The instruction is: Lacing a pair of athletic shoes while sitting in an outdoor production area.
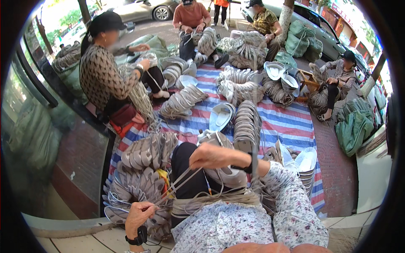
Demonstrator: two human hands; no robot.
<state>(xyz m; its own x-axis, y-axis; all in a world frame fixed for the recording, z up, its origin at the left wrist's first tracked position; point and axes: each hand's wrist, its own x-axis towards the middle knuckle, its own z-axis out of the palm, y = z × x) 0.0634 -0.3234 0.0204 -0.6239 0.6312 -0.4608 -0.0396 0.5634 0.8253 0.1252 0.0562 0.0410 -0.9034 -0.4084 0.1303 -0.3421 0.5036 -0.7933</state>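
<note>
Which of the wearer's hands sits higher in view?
The right hand, by the black-clad knee; the left hand, pinching the same pale cords, sits lower.

Blouse (228, 223): wht w/ small purple & grey flower print. R sleeve (293, 204): same fabric, stops short of wrist. Trousers (180, 166): plain blk. L hand (142, 213) & R hand (213, 156) bare. L wrist strap (135, 241): blk, w/ chunky blk module. R wristband (249, 165): blk too, narrower.
</note>
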